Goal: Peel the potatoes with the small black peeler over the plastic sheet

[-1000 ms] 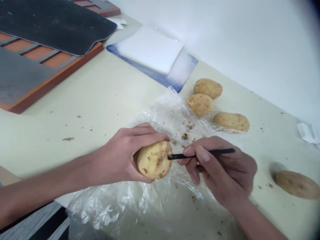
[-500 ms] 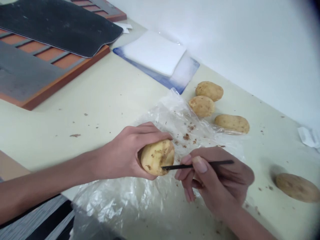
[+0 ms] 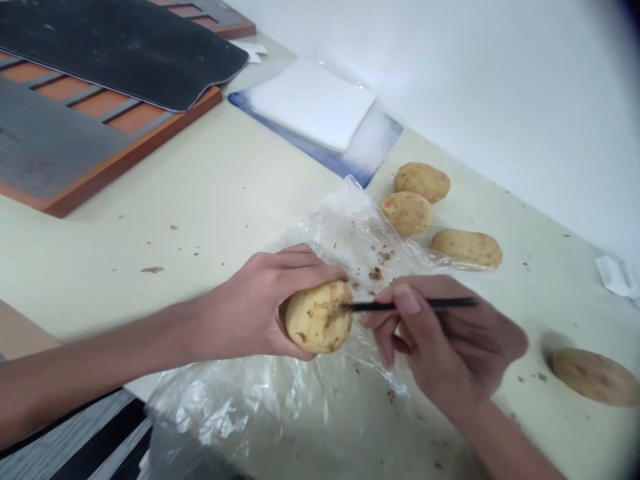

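A: We hold a potato [image 3: 320,317] in our left hand [image 3: 260,307], fingers curled over its top and thumb under it, so that grip is closed around the potato. It sits above a clear plastic bag [image 3: 280,393] spread on the worktop [image 3: 210,187].

B: And our right hand [image 3: 450,347] pinches a thin black stick [image 3: 410,305] between thumb and fingertips, a narrow grip closed on the stick. The stick lies almost level, and its tip touches the potato's right side, where the skin shows brown flecks.

A: We see brown crumbs [image 3: 375,273] on the bag just behind the potato, and more specks scattered over the worktop.

B: Beyond the bag, near the wall, we see three more potatoes [image 3: 423,181] lying close together, two of them touching or nearly so; we cannot tell which. A fifth potato [image 3: 595,377] lies well apart on the right, near the edge of the view.

A: At the far side we see a white pad [image 3: 313,100] lying on a blue-edged sheet [image 3: 370,143]. To the left sits an orange-framed board [image 3: 125,150] with grey panels, and a dark mat [image 3: 120,47] lies over its far part.

B: A scrap of white paper [image 3: 617,275] lies at the right, near the wall.
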`<action>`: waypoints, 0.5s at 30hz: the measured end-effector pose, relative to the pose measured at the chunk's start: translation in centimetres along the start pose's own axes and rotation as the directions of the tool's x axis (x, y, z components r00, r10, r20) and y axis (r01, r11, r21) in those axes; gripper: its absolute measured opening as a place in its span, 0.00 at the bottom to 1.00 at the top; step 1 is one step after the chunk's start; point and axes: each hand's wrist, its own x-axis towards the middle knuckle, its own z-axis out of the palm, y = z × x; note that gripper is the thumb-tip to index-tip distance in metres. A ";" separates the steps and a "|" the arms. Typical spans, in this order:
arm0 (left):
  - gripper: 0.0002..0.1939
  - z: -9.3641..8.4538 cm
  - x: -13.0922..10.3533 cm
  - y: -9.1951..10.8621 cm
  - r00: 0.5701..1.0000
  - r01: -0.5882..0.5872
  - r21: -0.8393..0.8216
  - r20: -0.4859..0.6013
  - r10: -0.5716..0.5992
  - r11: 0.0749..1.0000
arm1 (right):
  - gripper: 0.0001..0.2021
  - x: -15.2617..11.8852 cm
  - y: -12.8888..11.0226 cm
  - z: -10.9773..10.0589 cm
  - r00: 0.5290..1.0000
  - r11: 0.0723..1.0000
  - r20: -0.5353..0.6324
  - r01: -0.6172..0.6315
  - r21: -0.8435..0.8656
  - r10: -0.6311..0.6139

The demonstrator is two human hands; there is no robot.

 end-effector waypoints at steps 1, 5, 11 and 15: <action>0.35 0.0 -0.1 -0.1 1.000 0.002 0.005 0.001 -0.002 1.000 | 0.07 0.3 0.0 -0.2 0.999 1.000 -0.051 -0.007 -0.003 0.006; 0.36 0.0 -0.1 0.1 1.000 -0.001 0.011 0.010 0.001 1.000 | 0.09 0.6 -0.6 0.2 0.984 0.978 -0.061 -0.156 0.138 0.166; 0.34 0.3 0.2 0.1 0.996 -0.073 -0.049 -0.048 0.070 0.996 | 0.09 -0.1 -0.9 1.5 0.919 0.882 0.126 -0.394 0.257 0.374; 0.36 0.2 0.1 0.0 0.996 -0.082 -0.019 -0.045 0.081 0.996 | 0.08 0.9 -0.9 0.7 0.957 0.949 -0.015 -0.286 0.132 0.291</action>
